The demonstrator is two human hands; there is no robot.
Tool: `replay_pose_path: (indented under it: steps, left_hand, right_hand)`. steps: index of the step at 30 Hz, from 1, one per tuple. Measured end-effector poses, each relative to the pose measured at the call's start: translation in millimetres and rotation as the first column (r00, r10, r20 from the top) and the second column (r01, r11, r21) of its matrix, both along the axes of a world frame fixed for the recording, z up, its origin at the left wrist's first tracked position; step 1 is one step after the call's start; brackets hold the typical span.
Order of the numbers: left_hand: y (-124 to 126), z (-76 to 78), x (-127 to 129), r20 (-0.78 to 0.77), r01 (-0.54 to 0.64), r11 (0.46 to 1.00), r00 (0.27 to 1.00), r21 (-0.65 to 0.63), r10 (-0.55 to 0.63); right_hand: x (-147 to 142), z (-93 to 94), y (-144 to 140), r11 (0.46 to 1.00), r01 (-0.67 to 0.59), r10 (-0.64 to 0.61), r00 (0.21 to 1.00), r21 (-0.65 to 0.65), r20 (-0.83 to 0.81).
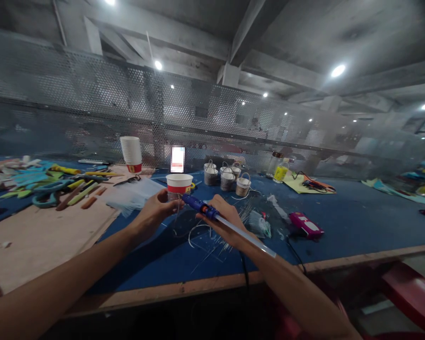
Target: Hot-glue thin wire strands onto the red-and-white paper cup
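My left hand (156, 207) is closed around the lower part of a white paper cup (179, 180) with a red and yellow band. Something brownish and cord-like shows low on the cup, and a thin cord dangles below the fingers. In my right hand (228, 215) is a blue hot glue gun (198, 206), its nozzle close to the cup beside my left fingertips. A long translucent glue stick (248, 236) sticks out of the gun's rear, over my right wrist. Whether the nozzle touches the cup is hard to tell.
Several small cord-covered buckets (227, 179) with handles stand behind my hands. Left are a stack of paper cups (131, 153), scissors (51, 193) and a lit phone (177, 159). Right are a magenta device (305, 225), a yellow-labelled bottle (280, 171) and wire scraps on the blue tabletop (343, 226).
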State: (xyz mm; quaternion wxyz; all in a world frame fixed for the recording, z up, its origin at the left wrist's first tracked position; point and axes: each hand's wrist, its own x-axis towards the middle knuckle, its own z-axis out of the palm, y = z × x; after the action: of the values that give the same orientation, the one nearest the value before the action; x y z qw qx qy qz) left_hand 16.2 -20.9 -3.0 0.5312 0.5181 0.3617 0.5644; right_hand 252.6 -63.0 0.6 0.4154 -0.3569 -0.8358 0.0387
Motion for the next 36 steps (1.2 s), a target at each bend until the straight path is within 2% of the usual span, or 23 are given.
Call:
replay_pose_path:
  steps: [4,12,17,36]
  left_hand:
    - [2,-1.3,0,-0.012,-0.004,1.0,1.0,-0.007,0.004]
    - [-8,9.7,4,0.016,-0.011,0.999,1.0,-0.038,0.012]
    - [-5,6.9,3,-0.008,-0.003,1.0,1.0,-0.023,0.003]
    - [-3,5.0,-1,0.055,0.04,0.999,0.998,-0.019,-0.039]
  right_hand:
    - [-1,-0.1,-1,1.0,0.027,-0.026,1.0,-0.005,0.014]
    - [1,0.6,-1,0.999,0.04,-0.04,0.999,-0.009,0.023]
    - [2,-1.6,0,0.999,0.039,-0.039,0.999,-0.001,0.025]
    - [6,-2.8,1,0.999,0.032,-0.032,0.999,0.003,-0.008]
